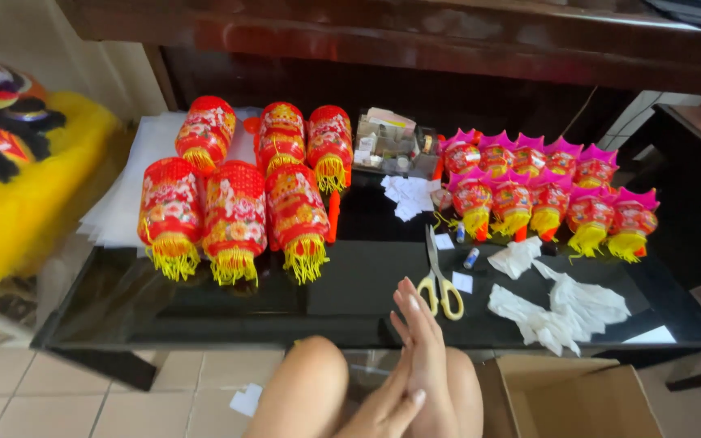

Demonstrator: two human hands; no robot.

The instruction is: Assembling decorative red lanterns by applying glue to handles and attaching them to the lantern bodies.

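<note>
Black table (pixel 204 300): six red lanterns (pixel 233 215), ten pink lanterns (pixel 529 191), one scissors (pixel 440 280).

Black glass table (pixel 229 304): red lanterns (pixel 235 212), pink lanterns (pixel 529 191), scissors (pixel 438 280), gloves (pixel 561 308).

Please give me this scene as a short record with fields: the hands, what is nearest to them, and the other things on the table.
hands: left hand and right hand pressed together, palms touching, holding nothing, above the knees
nearest thing: scissors with yellow handles, lying on the table
surface: black glossy table
left group: six red lanterns with yellow fringes
right group: smaller pink-topped lanterns in two rows
other things: white gloves; clear box of small parts; open cardboard box on the floor
</note>
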